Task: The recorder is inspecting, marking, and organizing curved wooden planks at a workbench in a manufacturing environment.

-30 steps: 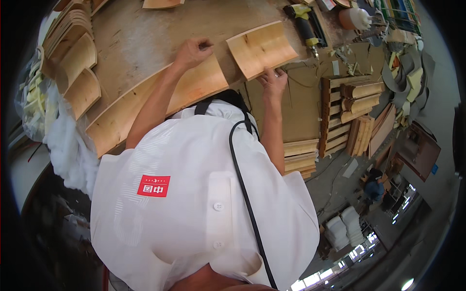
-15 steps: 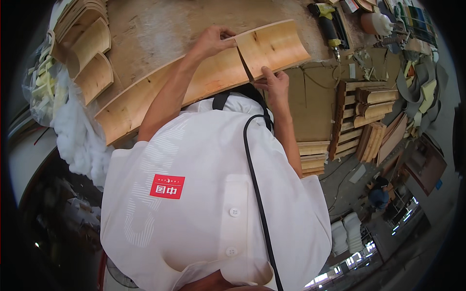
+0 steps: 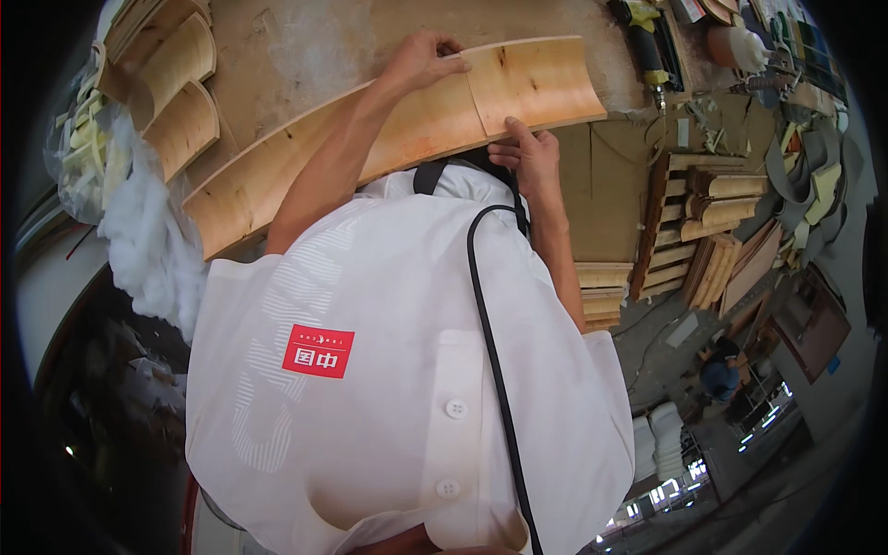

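Observation:
Across the workbench, close to my body, lies a long curved plywood panel [image 3: 398, 132]. A shorter curved plywood panel [image 3: 538, 81] sits at its right end, and only a thin seam shows between the two. My left hand [image 3: 424, 65] grips the far edge beside the seam, fingertips curled over the wood. At the near edge, my right hand [image 3: 533, 159] has its thumb on top of the panels just right of the seam, with its other fingers bent below the edge. The undersides of both panels are hidden.
More curved panels [image 3: 180, 129] stand at the left, beside a plastic bag with white stuffing [image 3: 148, 250]. A yellow-and-black air tool [image 3: 645, 46] and a bottle [image 3: 735, 48] lie at the far right. Stacked wood pieces [image 3: 721, 199] and a distant person [image 3: 720, 375] are on the right.
The wedge-shaped gap between the two panels has closed to a thin seam. The short panel has swung into line with the long one, and both hands have shifted slightly.

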A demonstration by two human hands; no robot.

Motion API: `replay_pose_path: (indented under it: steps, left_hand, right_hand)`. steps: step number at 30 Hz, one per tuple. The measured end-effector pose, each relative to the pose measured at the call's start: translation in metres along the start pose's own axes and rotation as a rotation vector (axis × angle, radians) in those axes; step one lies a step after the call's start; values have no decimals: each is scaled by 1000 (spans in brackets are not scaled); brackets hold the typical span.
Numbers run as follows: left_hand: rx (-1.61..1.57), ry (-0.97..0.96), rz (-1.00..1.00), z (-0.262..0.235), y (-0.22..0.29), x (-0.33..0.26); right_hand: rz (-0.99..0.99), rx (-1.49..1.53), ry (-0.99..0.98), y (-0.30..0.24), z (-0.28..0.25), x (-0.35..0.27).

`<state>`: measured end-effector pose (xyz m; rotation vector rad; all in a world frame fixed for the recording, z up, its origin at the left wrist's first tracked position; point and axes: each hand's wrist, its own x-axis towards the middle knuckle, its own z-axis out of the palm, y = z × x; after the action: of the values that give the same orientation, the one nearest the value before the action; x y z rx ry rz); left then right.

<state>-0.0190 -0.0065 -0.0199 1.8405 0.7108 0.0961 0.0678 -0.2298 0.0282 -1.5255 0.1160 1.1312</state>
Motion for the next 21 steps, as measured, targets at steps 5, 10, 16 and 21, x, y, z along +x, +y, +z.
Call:
replay_pose_path:
  steps: [5,10,16,21]
  left_hand:
    - [-15,22,-11,2,-3,2]
    - [-89,24,4,2,-3,1]
    - [-86,52,54,5,-5,-2]
    - [-50,81,84,5,2,-6]
  right_hand:
    - [1,21,-20,2,-2,3]
    - [14,29,-11,2,0,2]
    - [16,26,-13,4,0,1]
    - [14,30,-21,4,1,-1]
